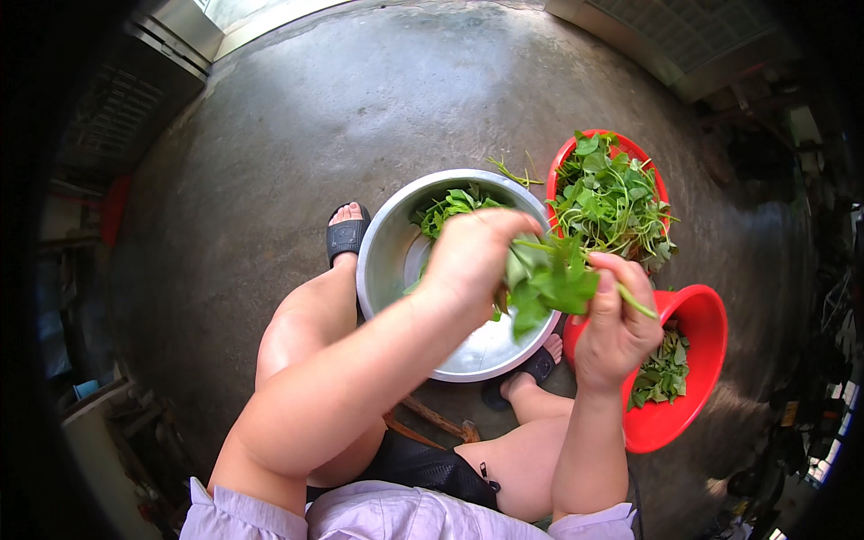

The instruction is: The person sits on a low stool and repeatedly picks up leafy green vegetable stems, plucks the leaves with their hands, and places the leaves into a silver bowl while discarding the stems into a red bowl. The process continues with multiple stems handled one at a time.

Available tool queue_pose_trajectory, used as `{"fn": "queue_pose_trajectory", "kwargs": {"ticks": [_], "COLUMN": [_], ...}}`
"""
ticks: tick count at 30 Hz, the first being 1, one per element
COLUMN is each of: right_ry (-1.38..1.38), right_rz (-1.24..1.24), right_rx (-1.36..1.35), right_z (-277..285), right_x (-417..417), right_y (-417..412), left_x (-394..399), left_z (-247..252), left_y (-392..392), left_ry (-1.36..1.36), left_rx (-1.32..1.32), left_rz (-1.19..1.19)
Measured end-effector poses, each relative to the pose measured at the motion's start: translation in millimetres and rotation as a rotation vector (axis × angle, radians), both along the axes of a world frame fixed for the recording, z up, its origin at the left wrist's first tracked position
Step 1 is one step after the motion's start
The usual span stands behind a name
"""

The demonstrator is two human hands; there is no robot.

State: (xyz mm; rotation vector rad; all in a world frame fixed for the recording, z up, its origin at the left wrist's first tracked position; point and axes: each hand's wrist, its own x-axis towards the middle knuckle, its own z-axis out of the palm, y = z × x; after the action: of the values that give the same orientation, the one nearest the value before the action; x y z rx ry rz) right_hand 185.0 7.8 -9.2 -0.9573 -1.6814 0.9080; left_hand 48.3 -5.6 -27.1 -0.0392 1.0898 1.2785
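Note:
A leafy green stem [550,277] stretches between my two hands, over the right side of a wide metal basin [383,223]. My left hand [472,260] is closed around its leafy end, back turned up, so the fingers are mostly hidden. Between thumb and fingertips, my right hand [617,324] pinches the stalk, whose bare end pokes out to the right. Motion blurs some of the leaves. Inside the basin, picked greens [455,206] lie along the far side, partly covered by my left hand.
Beyond my right hand stands a red tub [661,179] heaped with leafy stems [601,196]. Nearer, a tilted red bucket [705,351] holds more leaves [665,371]. Loose stalks [516,173] lie on the concrete floor [304,128]. My sandalled feet flank the basin.

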Motion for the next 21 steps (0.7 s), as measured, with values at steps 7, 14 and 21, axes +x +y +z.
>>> {"fn": "queue_pose_trajectory", "kwargs": {"ticks": [7, 14, 21], "right_ry": [-0.003, -0.348, -0.717], "right_rz": [-0.318, -0.345, 0.353], "right_rx": [-0.344, -0.666, -0.899], "right_z": [-9, -157, -326], "right_x": [55, 79, -12], "right_y": [57, 87, -36], "left_x": [-84, -101, -101], "left_z": [35, 36, 39], "left_y": [9, 5, 12], "left_ry": [-0.064, -0.075, -0.104], "left_rx": [0.368, 0.538, 0.355], "left_rz": [0.290, 0.291, 0.337]}}
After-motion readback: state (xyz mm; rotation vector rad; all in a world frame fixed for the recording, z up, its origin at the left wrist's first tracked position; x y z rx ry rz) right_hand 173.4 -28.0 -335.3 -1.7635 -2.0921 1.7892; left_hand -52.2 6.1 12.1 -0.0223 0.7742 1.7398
